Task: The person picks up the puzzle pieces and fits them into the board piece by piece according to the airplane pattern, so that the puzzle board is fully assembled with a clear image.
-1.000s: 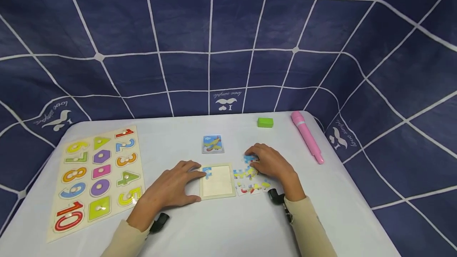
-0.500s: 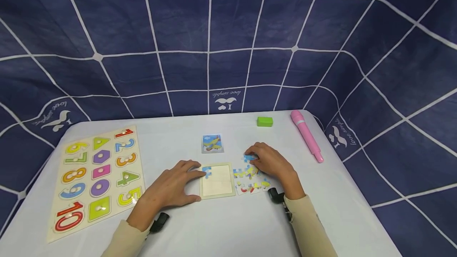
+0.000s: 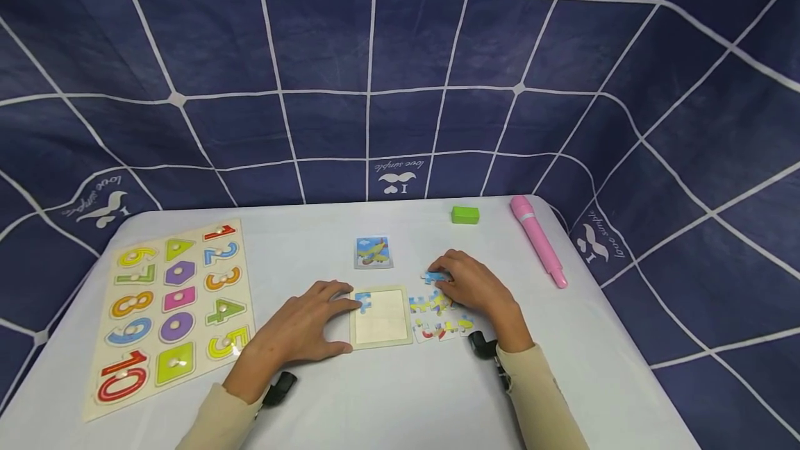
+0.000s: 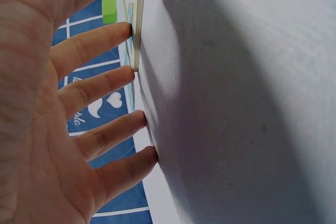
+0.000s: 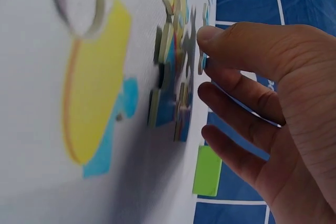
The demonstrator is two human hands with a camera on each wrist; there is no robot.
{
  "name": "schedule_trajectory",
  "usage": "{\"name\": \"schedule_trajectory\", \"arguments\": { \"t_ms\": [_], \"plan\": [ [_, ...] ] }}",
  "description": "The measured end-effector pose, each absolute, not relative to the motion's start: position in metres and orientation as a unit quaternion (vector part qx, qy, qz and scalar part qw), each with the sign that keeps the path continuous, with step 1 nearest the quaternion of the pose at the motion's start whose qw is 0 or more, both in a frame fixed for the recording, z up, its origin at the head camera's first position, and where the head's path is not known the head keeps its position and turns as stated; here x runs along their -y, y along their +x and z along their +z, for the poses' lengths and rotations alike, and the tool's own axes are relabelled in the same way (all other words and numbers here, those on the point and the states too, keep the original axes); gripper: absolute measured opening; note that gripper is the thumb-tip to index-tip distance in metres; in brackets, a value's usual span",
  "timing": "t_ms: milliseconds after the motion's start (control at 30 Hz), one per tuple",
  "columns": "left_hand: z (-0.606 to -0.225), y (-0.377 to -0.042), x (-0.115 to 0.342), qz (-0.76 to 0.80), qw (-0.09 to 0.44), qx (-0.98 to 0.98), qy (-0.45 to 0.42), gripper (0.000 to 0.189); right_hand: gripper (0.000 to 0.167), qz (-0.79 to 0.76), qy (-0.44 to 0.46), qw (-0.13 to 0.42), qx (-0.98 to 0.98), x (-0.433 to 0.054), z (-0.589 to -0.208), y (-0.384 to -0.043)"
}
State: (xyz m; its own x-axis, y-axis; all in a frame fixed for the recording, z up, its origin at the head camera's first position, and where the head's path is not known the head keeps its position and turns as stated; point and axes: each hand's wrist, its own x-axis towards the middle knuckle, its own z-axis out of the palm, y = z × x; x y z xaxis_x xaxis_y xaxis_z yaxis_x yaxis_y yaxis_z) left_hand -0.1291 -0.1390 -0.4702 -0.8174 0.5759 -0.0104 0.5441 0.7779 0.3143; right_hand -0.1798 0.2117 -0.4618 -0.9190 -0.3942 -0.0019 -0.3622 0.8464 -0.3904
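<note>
The hands are both at work in the head view. The left hand [image 3: 306, 321] is spread at the wooden tray [image 3: 382, 346], index finger across its left rim, thumb by the near corner. The right hand [image 3: 473, 282] pinches a blue puzzle piece [image 3: 434, 277] beyond the tray's right side. Judging by the layout, the puzzle has barely begun: a single blue piece [image 3: 364, 303] sits in the far left corner, and the rest of the tray floor is bare. The loose pieces [image 3: 445, 329] lie just right of the tray, some hidden under the right hand, so I cannot count them. The airplane picture card [image 3: 373, 253] lies behind the tray. The desk [image 3: 387, 401] has free room in front; the number board [image 3: 244, 285] fills its left side, and the green block [image 3: 465, 215] and pink toy microphone [image 3: 539, 242] stay well apart from the work.

In the left wrist view, the straight fingers reach the tray's thin edge, the lower two past its end.

In the right wrist view, thumb and index finger grip the piece by its edge; the other fingers hang loosely bent.
</note>
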Motion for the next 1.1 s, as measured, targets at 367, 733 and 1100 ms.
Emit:
{"name": "schedule_trajectory", "arguments": {
  "t_ms": [367, 733, 1100],
  "plan": [
    [-0.469, -0.129, 0.138, 0.154, 0.06, -0.941, 0.297, 0.072, 0.03, -0.185, -0.22, 0.031, -0.957, -0.203, -0.462, -0.179],
    [-0.47, -0.13, 0.137, 0.15, 0.058, -0.94, 0.3, 0.071, 0.031, -0.183, -0.248, 0.035, -0.95, -0.191, -0.463, -0.176],
    [-0.469, -0.13, 0.137, 0.151, 0.067, -0.94, 0.297, 0.071, 0.032, -0.185, -0.27, 0.044, -0.944, -0.174, -0.46, -0.17]
  ]
}}
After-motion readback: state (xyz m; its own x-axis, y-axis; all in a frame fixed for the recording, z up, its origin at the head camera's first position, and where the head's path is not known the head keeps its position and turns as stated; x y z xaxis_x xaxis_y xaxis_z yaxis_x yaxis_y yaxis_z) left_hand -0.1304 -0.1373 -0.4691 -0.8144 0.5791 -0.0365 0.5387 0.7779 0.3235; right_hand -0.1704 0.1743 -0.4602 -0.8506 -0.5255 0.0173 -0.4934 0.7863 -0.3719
